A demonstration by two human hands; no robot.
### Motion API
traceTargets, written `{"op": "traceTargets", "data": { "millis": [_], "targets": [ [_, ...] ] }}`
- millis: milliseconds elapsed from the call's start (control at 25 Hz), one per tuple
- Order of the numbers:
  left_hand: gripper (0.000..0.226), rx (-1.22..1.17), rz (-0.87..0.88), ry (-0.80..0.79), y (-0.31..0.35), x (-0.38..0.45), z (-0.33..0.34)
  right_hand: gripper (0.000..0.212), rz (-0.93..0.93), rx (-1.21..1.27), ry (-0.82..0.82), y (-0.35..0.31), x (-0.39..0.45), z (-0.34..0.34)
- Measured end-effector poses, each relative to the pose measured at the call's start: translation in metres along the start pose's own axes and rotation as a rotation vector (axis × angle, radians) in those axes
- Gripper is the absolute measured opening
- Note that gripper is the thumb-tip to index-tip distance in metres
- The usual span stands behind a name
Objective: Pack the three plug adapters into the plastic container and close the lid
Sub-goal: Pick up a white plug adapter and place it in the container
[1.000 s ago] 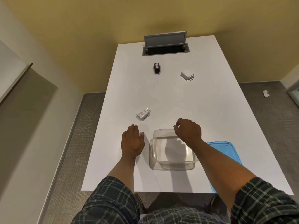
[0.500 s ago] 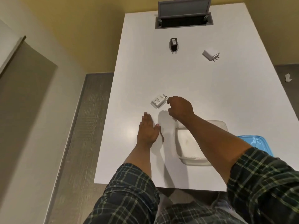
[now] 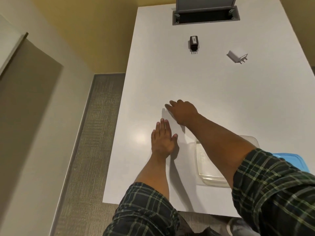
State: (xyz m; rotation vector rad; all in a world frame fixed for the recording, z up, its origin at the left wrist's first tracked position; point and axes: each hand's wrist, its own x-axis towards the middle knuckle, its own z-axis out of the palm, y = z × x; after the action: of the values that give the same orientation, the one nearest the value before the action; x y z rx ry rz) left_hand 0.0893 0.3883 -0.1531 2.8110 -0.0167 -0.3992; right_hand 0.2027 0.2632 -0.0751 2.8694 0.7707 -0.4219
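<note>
White worktop [image 3: 221, 99], glossy, light glare near the left hand [image 3: 162, 139]. That hand lies flat, palm down, fingers together, grasping nothing; probably a brace while the body leans forward. Right hand [image 3: 183, 112] reaches across in front of it, knuckles up, fingers curled down onto the surface. Whether its grip has closed on anything I cannot tell: the back of the hand hides what is beneath, and the third adapter is not visible anywhere, so likely it sits under there. Black plug adapter [image 3: 194, 42] at the far end, prongs toward the person, near the open cable hatch [image 3: 205, 14]. White plug adapter [image 3: 236, 57] to its right, well apart, prongs pointing right. Clear plastic container [image 3: 204, 169] sits near the front edge, partly under the right forearm; what shows of it looks empty. Blue lid [image 3: 289, 160] beside it, off. Packing apparently not begun.
</note>
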Motion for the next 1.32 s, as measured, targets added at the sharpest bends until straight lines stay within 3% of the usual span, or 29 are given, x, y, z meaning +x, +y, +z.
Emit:
{"op": "traceTargets", "data": {
  "millis": [120, 320, 400, 480, 640, 720, 920, 1040, 1160, 1320],
  "targets": [
    [0.088, -0.003, -0.003, 0.022, 0.001, -0.003, 0.001, 0.046, -0.044, -0.107, 0.052, 0.000, 0.007, 0.006],
    [0.078, -0.029, -0.024, -0.044, -0.002, 0.001, 0.000, 0.024, -0.112, -0.067, 0.190, 0.007, 0.000, 0.019],
    [0.078, -0.044, -0.025, -0.070, -0.002, 0.001, -0.001, 0.026, -0.128, 0.002, 0.283, 0.013, -0.005, 0.023],
    [0.079, -0.036, -0.025, -0.095, -0.002, 0.002, -0.002, 0.032, -0.063, 0.225, 0.363, 0.018, -0.012, 0.025],
    [0.082, -0.008, -0.029, -0.121, -0.001, 0.007, -0.003, 0.045, 0.201, 0.944, 0.511, 0.022, -0.051, 0.005],
    [0.082, 0.006, -0.032, -0.127, 0.001, 0.006, -0.002, 0.044, 0.184, 1.037, 0.579, 0.025, -0.079, 0.001],
    [0.081, 0.005, -0.060, -0.158, 0.010, 0.005, -0.008, 0.046, 0.223, 0.961, 0.724, 0.023, -0.133, 0.002],
    [0.073, -0.036, -0.062, -0.188, 0.024, -0.003, -0.008, 0.031, 0.236, 0.837, 0.797, 0.022, -0.158, 0.009],
    [0.068, 0.021, -0.003, -0.131, 0.026, -0.029, 0.003, 0.025, 0.233, 0.832, 0.786, 0.026, -0.185, 0.019],
    [0.069, 0.053, 0.021, -0.069, 0.026, -0.066, 0.018, 0.032, 0.088, 0.718, 0.657, 0.029, -0.218, 0.033]
  ]
}}
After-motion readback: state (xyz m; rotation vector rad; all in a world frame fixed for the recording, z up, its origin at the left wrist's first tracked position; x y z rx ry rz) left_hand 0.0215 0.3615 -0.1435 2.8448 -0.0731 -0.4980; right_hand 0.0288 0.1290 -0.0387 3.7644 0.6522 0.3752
